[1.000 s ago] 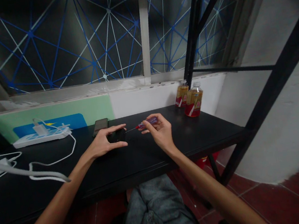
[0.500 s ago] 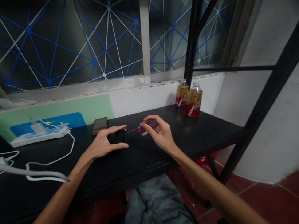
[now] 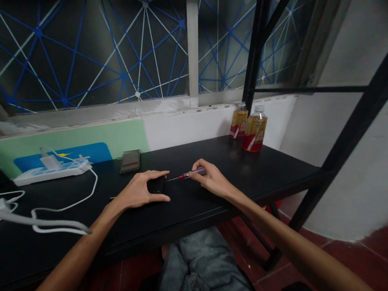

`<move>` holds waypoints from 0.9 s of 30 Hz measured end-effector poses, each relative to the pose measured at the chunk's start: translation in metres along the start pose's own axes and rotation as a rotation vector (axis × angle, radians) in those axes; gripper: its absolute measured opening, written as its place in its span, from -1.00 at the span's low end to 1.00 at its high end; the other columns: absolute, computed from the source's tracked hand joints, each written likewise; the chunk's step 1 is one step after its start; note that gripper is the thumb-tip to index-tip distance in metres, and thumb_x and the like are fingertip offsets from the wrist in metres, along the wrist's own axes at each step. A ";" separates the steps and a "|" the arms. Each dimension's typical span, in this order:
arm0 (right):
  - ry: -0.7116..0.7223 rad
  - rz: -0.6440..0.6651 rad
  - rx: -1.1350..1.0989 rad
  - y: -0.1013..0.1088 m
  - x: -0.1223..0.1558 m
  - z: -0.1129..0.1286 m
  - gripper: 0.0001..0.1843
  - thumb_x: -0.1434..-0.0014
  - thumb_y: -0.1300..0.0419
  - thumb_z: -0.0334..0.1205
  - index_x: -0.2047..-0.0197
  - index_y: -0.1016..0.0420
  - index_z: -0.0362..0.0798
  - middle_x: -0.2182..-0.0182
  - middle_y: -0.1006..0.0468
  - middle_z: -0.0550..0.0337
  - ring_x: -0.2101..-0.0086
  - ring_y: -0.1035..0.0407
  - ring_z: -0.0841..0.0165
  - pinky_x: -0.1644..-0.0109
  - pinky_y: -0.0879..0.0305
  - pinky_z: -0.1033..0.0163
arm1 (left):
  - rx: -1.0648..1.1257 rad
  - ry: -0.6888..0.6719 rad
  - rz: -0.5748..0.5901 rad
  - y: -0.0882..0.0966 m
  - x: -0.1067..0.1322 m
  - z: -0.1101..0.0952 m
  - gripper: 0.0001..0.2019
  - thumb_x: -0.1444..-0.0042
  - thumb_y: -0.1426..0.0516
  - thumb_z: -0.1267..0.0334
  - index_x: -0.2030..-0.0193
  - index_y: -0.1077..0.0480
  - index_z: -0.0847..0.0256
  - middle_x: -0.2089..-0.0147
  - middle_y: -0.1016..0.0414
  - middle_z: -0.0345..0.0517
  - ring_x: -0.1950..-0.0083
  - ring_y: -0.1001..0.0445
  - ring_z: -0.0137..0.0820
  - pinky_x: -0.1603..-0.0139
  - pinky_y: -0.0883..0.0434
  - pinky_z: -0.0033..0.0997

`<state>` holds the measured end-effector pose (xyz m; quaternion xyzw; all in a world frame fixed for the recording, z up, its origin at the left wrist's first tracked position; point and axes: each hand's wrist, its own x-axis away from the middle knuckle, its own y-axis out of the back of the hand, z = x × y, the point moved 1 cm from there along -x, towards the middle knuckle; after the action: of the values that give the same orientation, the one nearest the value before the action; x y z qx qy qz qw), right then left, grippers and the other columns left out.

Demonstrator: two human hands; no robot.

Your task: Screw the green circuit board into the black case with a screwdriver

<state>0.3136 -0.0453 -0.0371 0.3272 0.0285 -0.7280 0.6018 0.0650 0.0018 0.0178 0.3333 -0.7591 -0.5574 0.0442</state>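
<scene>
My left hand (image 3: 139, 192) lies on the black desk (image 3: 194, 202), fingers curled round a small black object (image 3: 157, 185) that it holds down. My right hand (image 3: 212, 179) pinches a small screwdriver (image 3: 188, 174) with a red and clear handle, held almost level. The screwdriver's thin metal tip points left and reaches the right side of the black object. Most of that object is hidden under my left fingers.
A phone (image 3: 130, 160) lies behind my left hand. A white power strip (image 3: 51, 172) with a plugged charger and white cables (image 3: 62, 208) sits at the left. Two drink bottles (image 3: 254, 129) stand at the desk's back right corner. Black frame bars (image 3: 351, 117) rise on the right.
My right hand has lowered and flattened the screwdriver toward the desk, its tip staying at the black object. The left hand kept its hold. The view shifted slightly.
</scene>
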 end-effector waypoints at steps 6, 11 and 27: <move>0.019 0.096 0.324 0.004 0.001 -0.002 -0.58 -0.23 -0.13 0.12 0.43 -0.46 -0.05 0.48 -0.51 0.19 0.42 -0.38 0.34 0.35 -0.15 0.30 | -0.074 0.064 0.043 -0.008 0.001 0.003 -0.19 0.11 -0.35 -0.12 -0.29 -0.32 0.10 -0.18 -0.48 0.04 -0.15 -0.45 -0.09 -0.17 -0.31 -0.16; -0.004 0.190 0.515 0.004 0.005 0.013 -0.55 -0.32 0.02 0.14 0.34 -0.45 0.00 0.46 -0.54 0.20 0.39 -0.42 0.32 0.33 -0.10 0.30 | -0.108 0.099 0.051 -0.009 0.002 0.003 -0.18 0.11 -0.34 -0.14 -0.31 -0.30 0.07 -0.20 -0.46 0.03 -0.17 -0.43 -0.08 -0.18 -0.29 -0.17; 0.026 0.282 0.625 0.002 0.004 0.016 -0.63 -0.32 -0.01 0.11 0.27 -0.44 0.03 0.51 -0.49 0.25 0.44 -0.39 0.33 0.36 0.00 0.30 | -0.122 0.069 0.074 -0.008 0.001 0.003 -0.19 0.08 -0.32 -0.15 -0.31 -0.28 0.04 -0.20 -0.46 0.01 -0.16 -0.43 -0.10 -0.18 -0.30 -0.16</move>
<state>0.3084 -0.0568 -0.0257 0.5059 -0.2338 -0.6067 0.5668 0.0666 0.0026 0.0089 0.3209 -0.7334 -0.5889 0.1111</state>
